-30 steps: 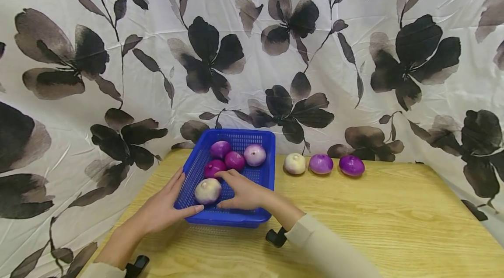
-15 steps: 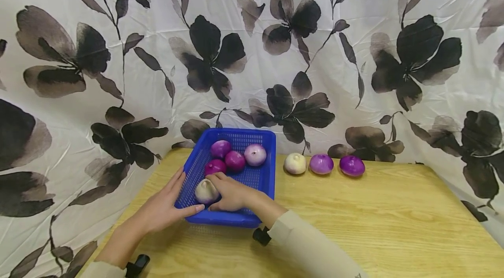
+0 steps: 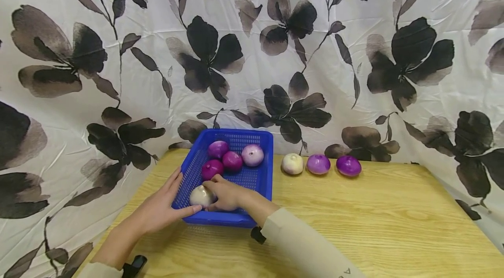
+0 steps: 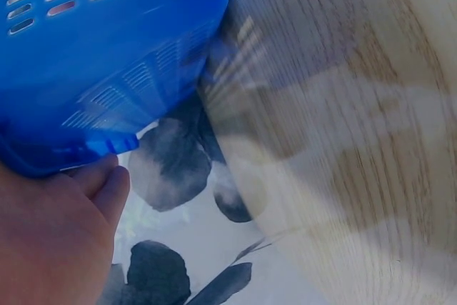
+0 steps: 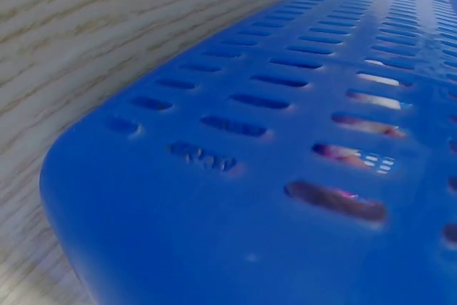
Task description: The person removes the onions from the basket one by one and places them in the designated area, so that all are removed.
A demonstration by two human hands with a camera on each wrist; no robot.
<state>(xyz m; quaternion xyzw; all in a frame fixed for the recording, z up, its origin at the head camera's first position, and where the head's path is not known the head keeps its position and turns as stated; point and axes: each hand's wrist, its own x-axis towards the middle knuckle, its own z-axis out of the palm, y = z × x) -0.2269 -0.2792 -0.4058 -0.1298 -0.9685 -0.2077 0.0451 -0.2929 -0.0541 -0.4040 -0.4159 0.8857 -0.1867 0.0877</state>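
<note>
In the head view, a blue plastic basket (image 3: 264, 177) with slotted walls holds several onions. My right hand (image 3: 227, 195) reaches into its near end and grips a pale, whitish onion (image 3: 200, 196), thumb and fingers around its right side. My left hand (image 3: 159, 206) rests on the near left corner, straight fingers along the outer left side and thumb over the front rim. The left wrist view shows that hand's fingers (image 4: 107, 191) touching the basket's rim (image 4: 78, 149). Only the basket's slotted wall (image 5: 214, 212) fills the right wrist view; the right hand's grip is hidden there.
Inside the basket lie purple onions (image 3: 212, 169) and a pale purple onion (image 3: 252, 155). To its right, a white onion (image 3: 292, 164), a light purple onion (image 3: 318, 164) and a dark purple onion (image 3: 348, 166) stand in a row on the wooden table (image 3: 354, 217). Behind hangs floral cloth (image 3: 236, 112).
My right hand has moved left, onto the pale onion, and its fingers have come around it. The onion has shifted slightly toward the near left corner. My left hand stays at the corner.
</note>
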